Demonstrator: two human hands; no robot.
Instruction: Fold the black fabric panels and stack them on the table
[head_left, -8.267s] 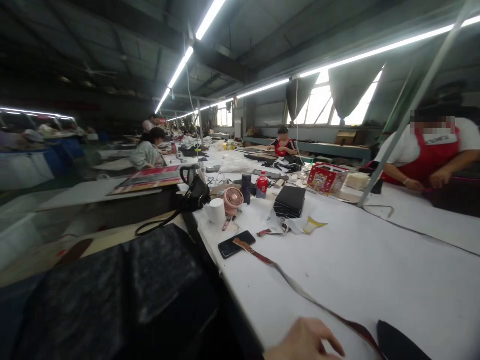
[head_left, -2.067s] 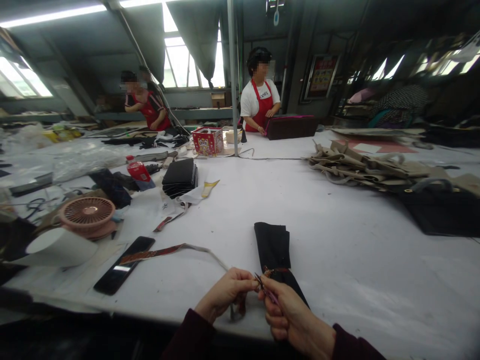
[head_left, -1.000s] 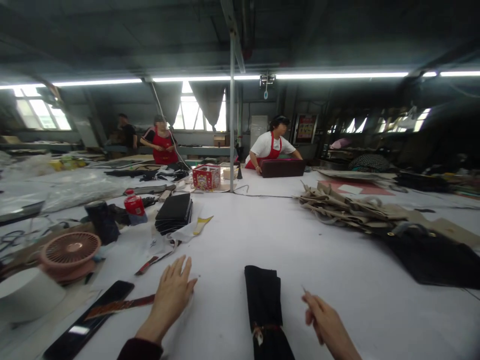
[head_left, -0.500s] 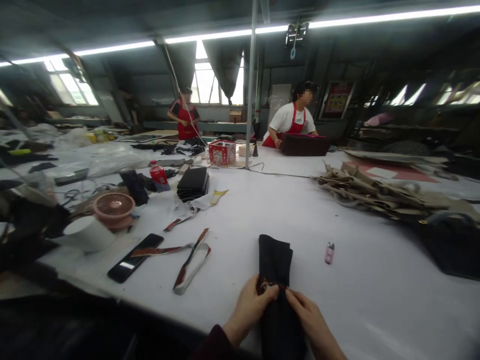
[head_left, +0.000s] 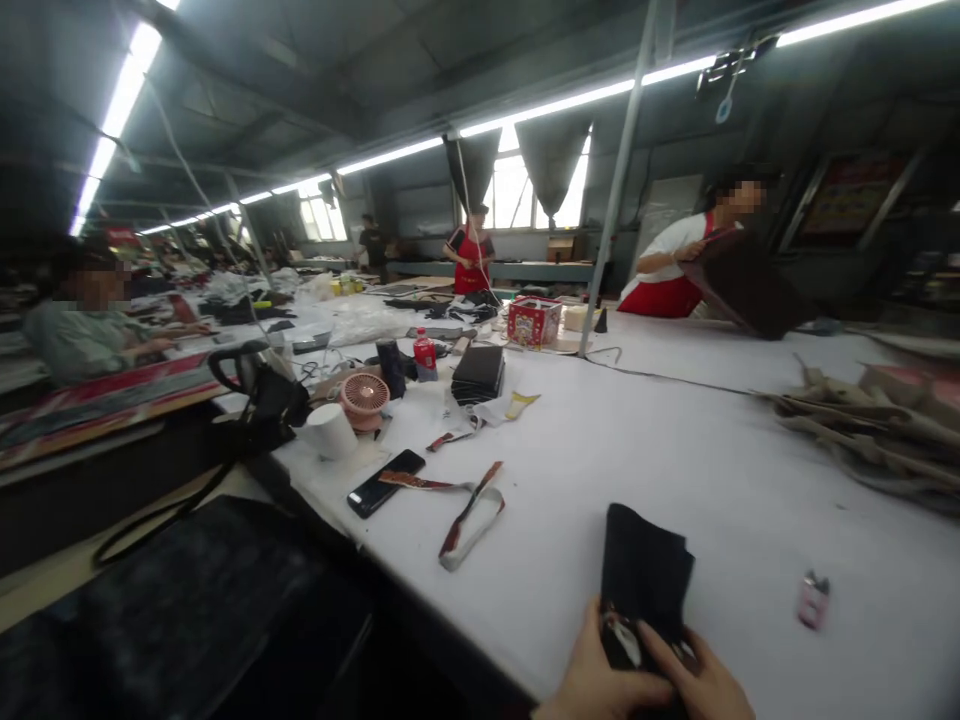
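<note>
A long, folded black piece of fabric or leather (head_left: pixel 646 565) lies at the near edge of the white table, its far end fanned into layers. My left hand (head_left: pixel 609 672) grips its left side with the thumb across the top. From the right, my right hand (head_left: pixel 701 675) is closed on the same piece, fingers almost meeting the left thumb. Between the hands shows a small reddish-brown and whitish bit (head_left: pixel 624 640), too blurred to name. To the right lie small pink thread snips (head_left: pixel 813 602). A brown-and-white strip (head_left: pixel 472 525) curls on the table to the left.
Left on the table (head_left: pixel 555 480) are a phone (head_left: pixel 386 483), white roll (head_left: pixel 331 432), pink fan (head_left: pixel 365 402), red bottle (head_left: pixel 424 355) and black stack (head_left: pixel 478 374). Tan pieces (head_left: pixel 862 420) are heaped at right. A pole (head_left: pixel 619 180) rises behind. A co-worker (head_left: pixel 675 265) holds a dark panel (head_left: pixel 750 285).
The view has swung left, so the table things appear further right. My hands have drawn closer together on the black piece. The co-worker at the back has tilted up the dark panel.
</note>
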